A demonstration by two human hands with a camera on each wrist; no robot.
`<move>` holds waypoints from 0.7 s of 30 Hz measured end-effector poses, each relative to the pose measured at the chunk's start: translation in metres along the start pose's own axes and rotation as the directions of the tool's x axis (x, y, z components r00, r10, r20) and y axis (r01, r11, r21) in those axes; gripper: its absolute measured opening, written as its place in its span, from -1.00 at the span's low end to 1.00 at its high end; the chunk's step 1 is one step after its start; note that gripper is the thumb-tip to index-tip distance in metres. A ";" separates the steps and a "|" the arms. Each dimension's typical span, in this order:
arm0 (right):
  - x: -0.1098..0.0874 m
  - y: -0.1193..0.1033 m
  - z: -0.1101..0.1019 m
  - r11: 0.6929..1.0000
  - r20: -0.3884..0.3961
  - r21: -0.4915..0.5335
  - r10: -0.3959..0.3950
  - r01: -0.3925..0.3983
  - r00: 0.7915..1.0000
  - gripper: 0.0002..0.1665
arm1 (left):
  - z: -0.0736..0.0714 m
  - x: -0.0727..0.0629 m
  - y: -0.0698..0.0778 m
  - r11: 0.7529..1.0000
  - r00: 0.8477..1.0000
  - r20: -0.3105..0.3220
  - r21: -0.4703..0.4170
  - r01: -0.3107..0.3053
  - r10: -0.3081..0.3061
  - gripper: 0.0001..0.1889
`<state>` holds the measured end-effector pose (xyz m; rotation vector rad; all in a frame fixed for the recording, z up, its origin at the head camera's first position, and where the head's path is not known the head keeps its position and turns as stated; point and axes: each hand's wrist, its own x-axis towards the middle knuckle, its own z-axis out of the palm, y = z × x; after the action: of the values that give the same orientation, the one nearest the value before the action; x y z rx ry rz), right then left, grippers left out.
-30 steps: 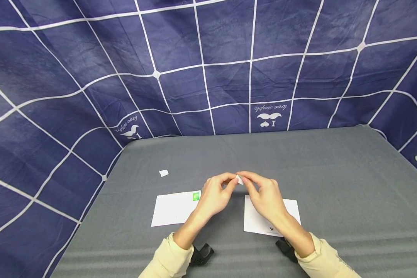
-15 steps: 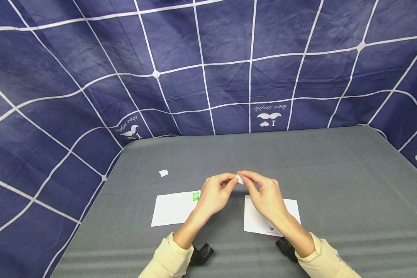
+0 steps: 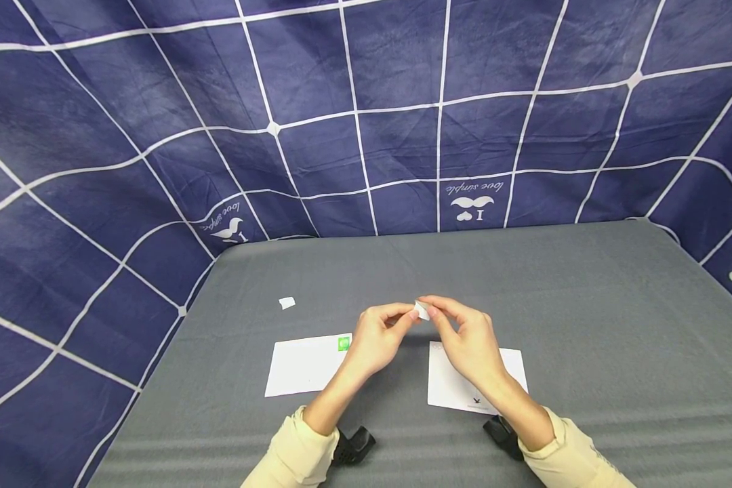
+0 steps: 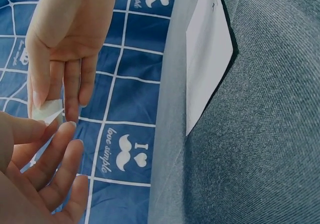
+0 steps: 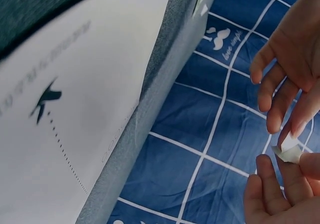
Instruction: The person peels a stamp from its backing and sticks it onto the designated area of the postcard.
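Observation:
Both hands meet above the table and pinch one small, pale, square sticker (image 3: 422,311) between thumbs and fingers. My left hand (image 3: 378,339) has its left edge; my right hand (image 3: 472,342) holds its right side. In the left wrist view, the sticker (image 4: 52,107) has a white corner folded away from a greenish-white face. The right wrist view shows two parting layers of the sticker (image 5: 289,154). Below my left hand lies a white envelope (image 3: 299,369) with a green stamp (image 3: 343,343). Under my right forearm is a white envelope or card (image 3: 448,379) with a dark bird-like mark, partly hidden.
A small white paper scrap (image 3: 287,303) lies at the left of the grey cloth-covered table (image 3: 561,285). A blue curtain (image 3: 396,149) with white grid lines hangs behind it. Black wrist mounts (image 3: 352,447) sit at both wrists.
My right fingers have shifted slightly up and to the right, and more of the sticker shows between the hands. The left hand has hardly moved. The envelopes and scrap stay put.

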<state>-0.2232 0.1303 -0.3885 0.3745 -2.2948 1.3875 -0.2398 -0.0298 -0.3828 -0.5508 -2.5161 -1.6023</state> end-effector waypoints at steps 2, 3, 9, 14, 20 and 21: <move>0.000 -0.001 0.000 1.000 0.003 0.017 0.014 -0.014 1.000 -0.78 | 0.000 0.000 0.000 1.000 1.000 0.005 -0.015 0.008 -0.008 -0.84; 0.000 -0.001 -0.001 1.000 0.004 0.022 0.021 -0.021 1.000 -0.78 | 0.000 0.000 0.000 1.000 1.000 0.008 -0.022 0.012 -0.012 -0.84; 0.001 -0.002 -0.002 0.996 0.019 0.055 0.069 -0.070 0.997 -0.79 | 0.000 0.001 -0.001 0.998 1.000 0.012 -0.062 -0.001 0.001 -0.83; 0.002 -0.004 -0.003 0.987 0.044 0.096 0.125 -0.129 0.991 -0.78 | 0.001 0.001 -0.003 0.996 1.000 0.015 -0.094 0.005 -0.004 -0.81; 0.003 -0.005 -0.005 0.960 0.080 0.205 0.178 -0.191 0.981 -0.76 | 0.002 0.001 -0.004 0.991 1.000 0.021 -0.130 0.023 -0.021 -0.81; 0.003 -0.005 -0.006 0.953 0.088 0.229 0.184 -0.200 0.979 -0.75 | 0.002 0.002 -0.004 0.990 0.999 0.022 -0.137 0.028 -0.025 -0.81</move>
<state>-0.2224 0.1328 -0.3806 0.2776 -2.2721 1.7796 -0.2424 -0.0291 -0.3865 -0.5537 -2.4502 -1.7985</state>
